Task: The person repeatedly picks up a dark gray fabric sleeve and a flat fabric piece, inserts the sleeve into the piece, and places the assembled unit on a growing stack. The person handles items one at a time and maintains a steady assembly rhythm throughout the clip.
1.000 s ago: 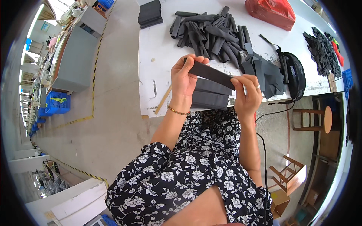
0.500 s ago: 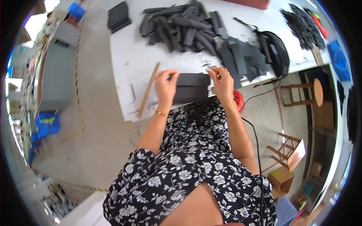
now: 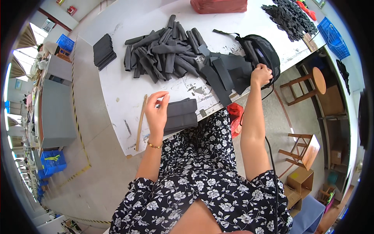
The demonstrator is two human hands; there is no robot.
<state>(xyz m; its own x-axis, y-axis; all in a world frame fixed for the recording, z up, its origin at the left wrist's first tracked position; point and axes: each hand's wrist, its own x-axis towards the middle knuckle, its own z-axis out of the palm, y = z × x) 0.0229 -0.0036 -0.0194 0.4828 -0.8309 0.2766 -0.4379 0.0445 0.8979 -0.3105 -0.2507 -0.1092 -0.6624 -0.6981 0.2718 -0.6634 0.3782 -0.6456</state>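
Observation:
My left hand (image 3: pixel 156 115) is raised beside the left end of a small stack of dark grey fabric pieces (image 3: pixel 182 113) at the table's near edge. Its thumb and forefinger meet in a loose pinch with nothing visible between them. My right hand (image 3: pixel 261 75) reaches to the opening of a black mesh bag (image 3: pixel 269 50), fingers closed; whatever they grip is hidden. Flat dark grey pieces (image 3: pixel 224 76) lie spread just left of that bag. Left of my left hand lies a thin wooden stick (image 3: pixel 141 123).
A heap of rolled dark grey pieces (image 3: pixel 163 52) covers the table's middle, with a neat stack (image 3: pixel 104 52) to its left. A red package (image 3: pixel 219 6) sits at the back. A red plastic bag (image 3: pixel 234 119) hangs by the near edge. A black cable (image 3: pixel 272 163) runs past my right arm.
My right hand has left the small fabric stack and moved right and away to the mesh bag. My left hand has come off the stack's left end. The view has shifted.

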